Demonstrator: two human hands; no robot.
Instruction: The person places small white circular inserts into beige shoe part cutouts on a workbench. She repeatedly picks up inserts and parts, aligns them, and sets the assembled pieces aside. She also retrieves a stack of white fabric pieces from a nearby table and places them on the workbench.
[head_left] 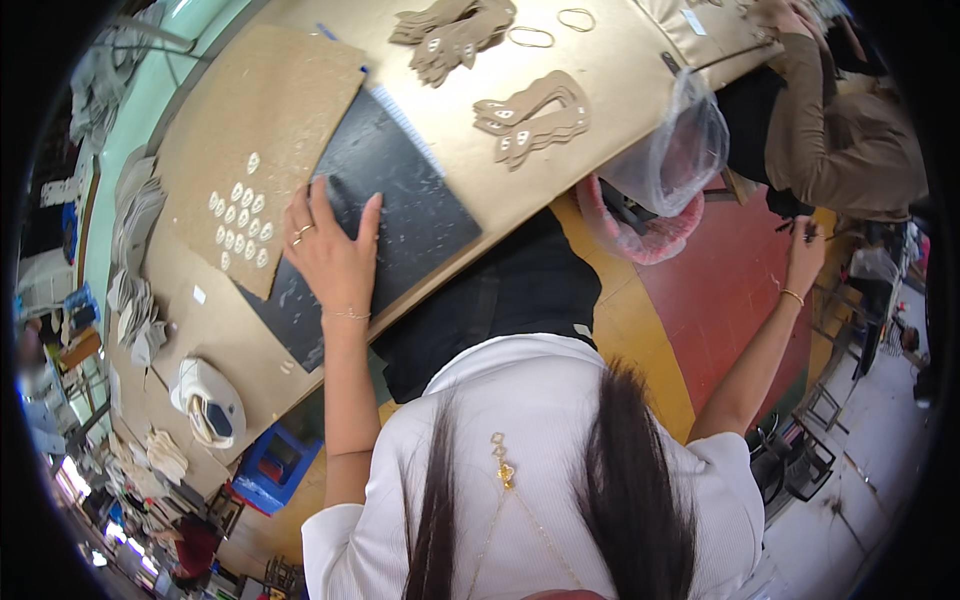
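Observation:
My left hand (335, 255) lies with fingers spread on the table, resting over the edge of a black board (405, 190) and a tan sheet (270, 110). Just left of its fingers, several small white oval labels (240, 215) are laid out in rows on the tan sheet. Well away from the table, my right hand (804, 250) is held out to the right above the floor. Its fingers are curled around something small and dark that I cannot make out.
Stacks of brown cut pieces (535, 115) and two rubber bands (530, 37) lie farther along the table. A pink bin with a clear plastic liner (670, 150) stands by its edge. A white device (208, 400) sits at left, a blue crate (275, 468) below. A co-worker (845, 130) sits at right.

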